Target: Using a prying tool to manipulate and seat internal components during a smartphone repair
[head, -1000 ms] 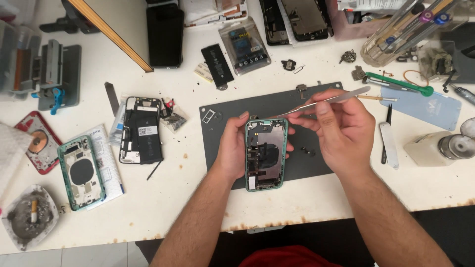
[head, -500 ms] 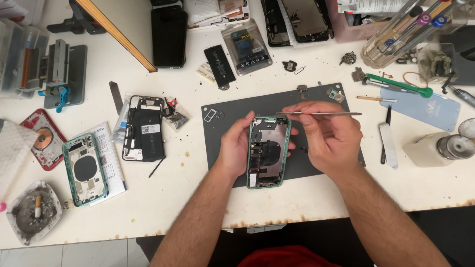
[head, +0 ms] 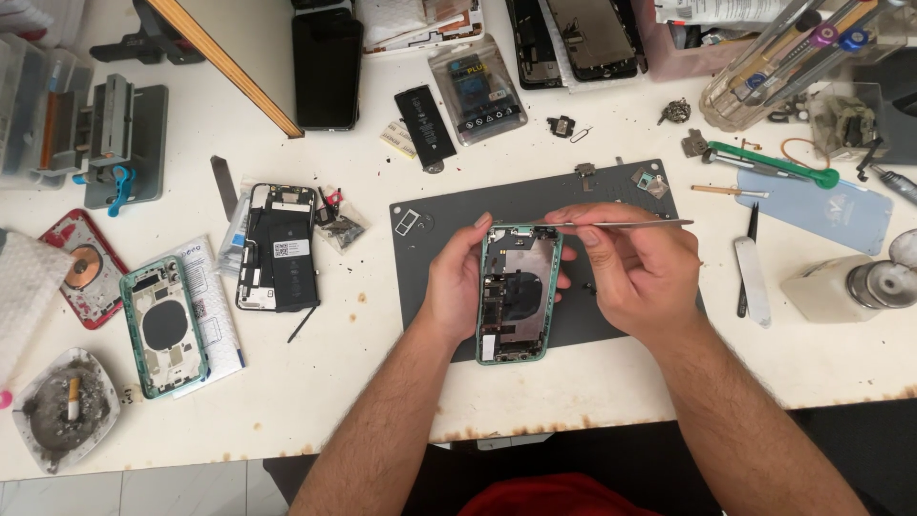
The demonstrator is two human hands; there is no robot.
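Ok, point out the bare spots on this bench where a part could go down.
Bare white table lies along the front edge, between the green phone housing at left and the left hand. The grey mat is bare left of that hand. Another patch sits front right, below the white bottle. The back edge and right corner are crowded with tools and parts.

Two green phone housings (head: 517,294) (head: 159,326), two hands (head: 457,283) (head: 638,272)

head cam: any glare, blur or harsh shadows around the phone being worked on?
Head view: even, soft light; sharp focus on the green phone frame, left hand and right hand; only faint shadows on the grey mat; mild glare on the tweezers; edges slightly bowed.
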